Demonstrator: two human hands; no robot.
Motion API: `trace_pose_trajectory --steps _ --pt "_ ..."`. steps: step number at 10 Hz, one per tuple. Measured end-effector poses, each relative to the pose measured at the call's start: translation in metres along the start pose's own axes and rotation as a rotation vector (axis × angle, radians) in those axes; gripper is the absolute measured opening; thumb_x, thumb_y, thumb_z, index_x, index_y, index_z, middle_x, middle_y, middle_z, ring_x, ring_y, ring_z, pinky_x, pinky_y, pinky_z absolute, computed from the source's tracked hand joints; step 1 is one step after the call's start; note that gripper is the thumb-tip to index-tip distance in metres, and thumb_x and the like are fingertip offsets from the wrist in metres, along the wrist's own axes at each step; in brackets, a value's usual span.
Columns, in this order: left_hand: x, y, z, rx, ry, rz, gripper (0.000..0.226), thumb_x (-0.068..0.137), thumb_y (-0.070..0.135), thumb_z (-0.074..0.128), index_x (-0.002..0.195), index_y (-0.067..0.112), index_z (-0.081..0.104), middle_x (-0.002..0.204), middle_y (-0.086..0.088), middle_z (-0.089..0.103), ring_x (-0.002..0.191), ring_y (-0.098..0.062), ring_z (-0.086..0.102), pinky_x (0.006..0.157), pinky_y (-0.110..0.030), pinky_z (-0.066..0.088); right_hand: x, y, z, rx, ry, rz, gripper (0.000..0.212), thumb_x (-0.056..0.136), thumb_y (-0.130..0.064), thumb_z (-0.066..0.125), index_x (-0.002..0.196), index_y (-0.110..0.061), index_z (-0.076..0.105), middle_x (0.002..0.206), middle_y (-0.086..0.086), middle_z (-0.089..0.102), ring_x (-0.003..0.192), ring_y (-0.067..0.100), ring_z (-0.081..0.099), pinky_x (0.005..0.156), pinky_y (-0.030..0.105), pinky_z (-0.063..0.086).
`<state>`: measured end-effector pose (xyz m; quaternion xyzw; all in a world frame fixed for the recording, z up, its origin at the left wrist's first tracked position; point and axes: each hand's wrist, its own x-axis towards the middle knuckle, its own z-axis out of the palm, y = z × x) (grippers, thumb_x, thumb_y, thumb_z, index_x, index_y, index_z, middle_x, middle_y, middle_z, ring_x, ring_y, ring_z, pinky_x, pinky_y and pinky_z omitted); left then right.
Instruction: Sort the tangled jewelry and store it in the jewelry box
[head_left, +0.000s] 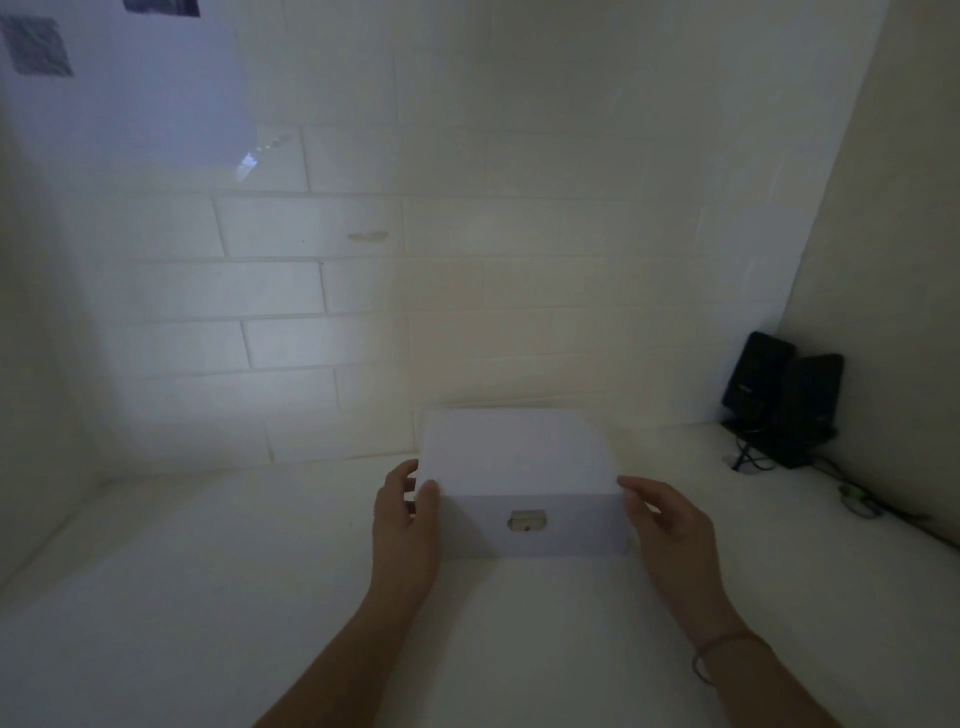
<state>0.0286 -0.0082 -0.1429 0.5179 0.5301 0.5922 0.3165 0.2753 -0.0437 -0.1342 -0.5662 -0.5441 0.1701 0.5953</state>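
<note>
A white jewelry box with a small metal clasp on its front stands closed on the white table, close to the tiled wall. My left hand grips the box's left front corner, thumb on the front edge and fingers along the side. At the right front corner, my right hand holds the box with curled fingers. No jewelry shows anywhere in view.
Two black speakers with cables stand in the back right corner of the table. A small green object lies near the right wall. The tiled wall rises just behind the box.
</note>
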Motion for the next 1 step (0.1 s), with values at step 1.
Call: trace_pose_trajectory --steps 1 --pt "-0.0056 -0.0047 0.0045 0.001 0.042 0.019 0.049 0.093 0.048 0.042 0.131 0.019 0.05 0.123 -0.002 0.057 0.107 -0.017 0.056 0.089 -0.034 0.046 0.0066 -0.0067 -0.0002 -0.15 0.035 -0.086 0.023 0.088 -0.009 0.064 0.089 -0.032 0.065 0.102 -0.007 0.064 0.099 0.014 0.061 0.09 0.024 0.048"
